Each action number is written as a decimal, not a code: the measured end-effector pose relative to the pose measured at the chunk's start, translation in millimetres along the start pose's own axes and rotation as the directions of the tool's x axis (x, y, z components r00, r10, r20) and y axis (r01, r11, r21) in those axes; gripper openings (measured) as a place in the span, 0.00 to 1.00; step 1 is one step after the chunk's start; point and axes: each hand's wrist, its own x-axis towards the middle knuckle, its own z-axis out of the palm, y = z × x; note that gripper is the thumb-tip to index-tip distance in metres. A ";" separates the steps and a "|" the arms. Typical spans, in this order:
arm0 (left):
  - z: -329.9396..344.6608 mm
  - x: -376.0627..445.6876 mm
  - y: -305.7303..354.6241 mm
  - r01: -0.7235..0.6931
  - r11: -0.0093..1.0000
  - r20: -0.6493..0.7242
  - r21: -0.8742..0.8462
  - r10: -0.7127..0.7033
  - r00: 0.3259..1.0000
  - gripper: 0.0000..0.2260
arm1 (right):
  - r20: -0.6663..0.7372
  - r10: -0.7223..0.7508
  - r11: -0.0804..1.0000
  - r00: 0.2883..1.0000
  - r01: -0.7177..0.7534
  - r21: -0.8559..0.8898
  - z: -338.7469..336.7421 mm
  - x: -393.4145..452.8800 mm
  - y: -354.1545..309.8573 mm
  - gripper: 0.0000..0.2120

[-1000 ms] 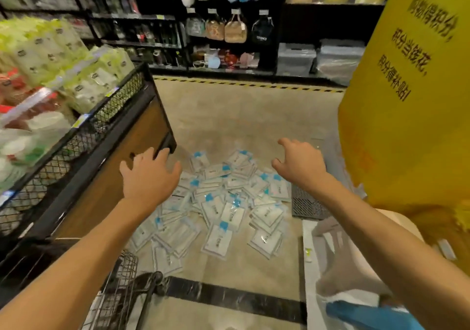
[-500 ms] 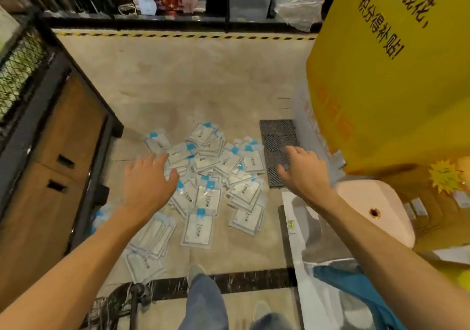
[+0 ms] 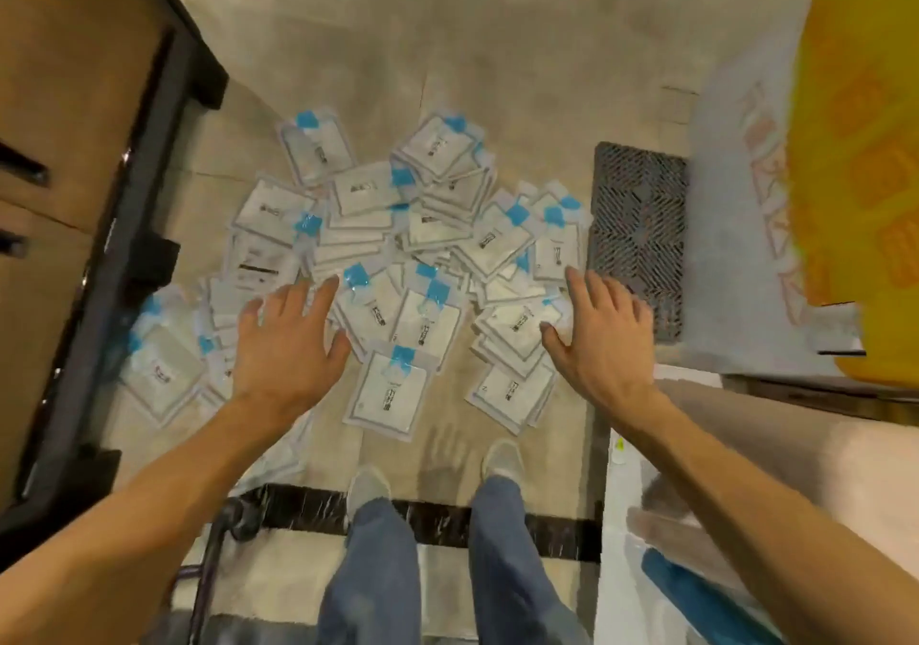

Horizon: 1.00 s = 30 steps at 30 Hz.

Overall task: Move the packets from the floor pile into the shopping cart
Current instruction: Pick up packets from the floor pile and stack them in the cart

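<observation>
Left hand (image 3: 286, 341) and right hand (image 3: 599, 336), fingers spread wide and empty, are held over the packet pile's (image 3: 398, 256) near edge; bare floor (image 3: 447, 47) is seen beyond the pile.

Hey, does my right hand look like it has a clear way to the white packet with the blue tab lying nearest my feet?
Probably yes. The right hand is open and empty above the pile, and that white blue-tabbed packet lies on top at the near edge, uncovered, with bare floor in front.
</observation>
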 end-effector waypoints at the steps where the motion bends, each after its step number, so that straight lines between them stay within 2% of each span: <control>1: 30.3 7.9 -4.6 0.009 1.000 0.010 -0.004 -0.009 1.000 0.30 | 0.032 -0.024 1.000 0.999 0.025 -0.011 29.5 17.6 -3.4 0.35; 7: 218.5 51.4 -40.2 0.048 0.999 0.059 -0.002 -0.048 0.997 0.28 | 0.115 -0.076 0.997 0.990 0.077 -0.009 216.7 97.8 -22.2 0.36; 13: 402.3 80.7 -73.1 0.087 0.996 0.056 -0.017 -0.086 0.995 0.28 | 0.185 -0.092 0.995 0.978 0.099 -0.029 400.2 134.4 -40.4 0.38; 16: 478.2 81.7 -81.5 0.121 0.993 0.101 -0.011 -0.119 0.988 0.29 | 0.220 -0.109 0.991 0.969 0.124 -0.056 476.5 141.9 -50.1 0.39; 20: 552.8 80.6 -87.5 0.071 0.997 0.130 -0.033 -0.066 0.989 0.34 | 0.239 -0.098 0.988 0.966 0.124 -0.096 548.4 156.3 -60.8 0.43; 23: 582.7 80.1 -87.7 0.037 0.998 0.110 -0.047 -0.032 0.993 0.42 | 0.252 0.037 0.997 0.967 -0.017 -0.080 576.1 163.4 -70.4 0.48; 26: 591.5 76.4 -82.8 0.122 0.983 0.069 -0.138 -0.113 0.991 0.43 | 0.293 0.240 0.965 0.926 -0.260 0.033 588.0 167.9 -78.2 0.50; 28: 592.9 73.0 -77.9 0.165 0.975 0.089 -0.149 -0.153 0.984 0.42 | 0.385 0.334 0.872 0.860 -0.437 0.221 594.0 172.8 -81.6 0.50; 30: 590.4 72.9 -72.9 0.219 0.963 0.132 -0.158 -0.200 0.971 0.39 | 0.484 0.366 0.701 0.795 -0.578 0.418 590.9 175.8 -85.5 0.57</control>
